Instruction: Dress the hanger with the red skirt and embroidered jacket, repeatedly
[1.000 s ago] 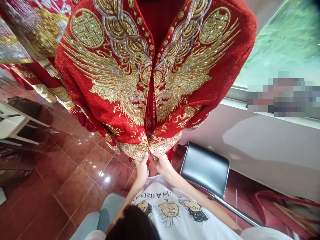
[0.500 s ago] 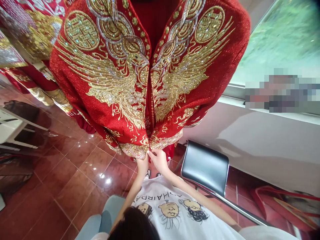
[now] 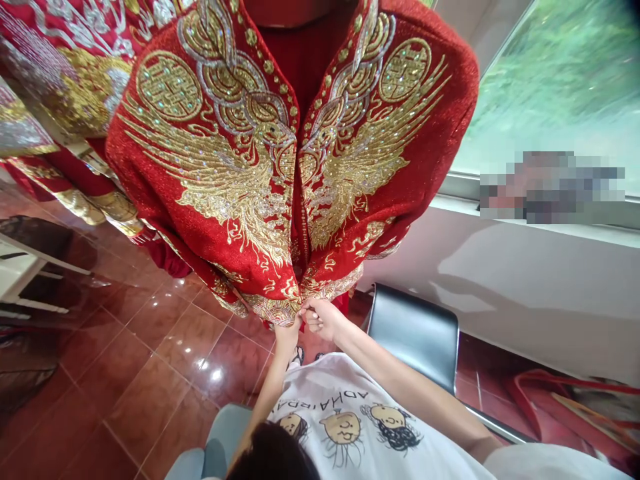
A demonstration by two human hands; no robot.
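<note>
A red jacket [image 3: 220, 220] with gold phoenix embroidery and beading hangs upright before me, its collar parted at the top. Both hands are at the bottom of its front opening, where the two patterned hem edges meet. My left hand [image 3: 287, 332] is closed on the left hem from below, its fingers partly hidden behind the cloth. Close beside it, my right hand [image 3: 323, 319] is curled, thumb and forefinger pinched at the lower corner of the front edge. Any fastener between the fingertips is too small to make out.
More embroidered garments [image 3: 75, 80] hang at the left, near a white chair [image 3: 23, 280]. A black padded chair [image 3: 415, 333] stands right of my arms, by the wall under a window [image 3: 560, 100]. Red tiles [image 3: 175, 360] cover the floor. A pale blue seat [image 3: 225, 427] is behind me.
My right hand has turned and its fingers are more curled at the hem corner. My left hand stays at the hem. The jacket's upper part sits slightly lower in view.
</note>
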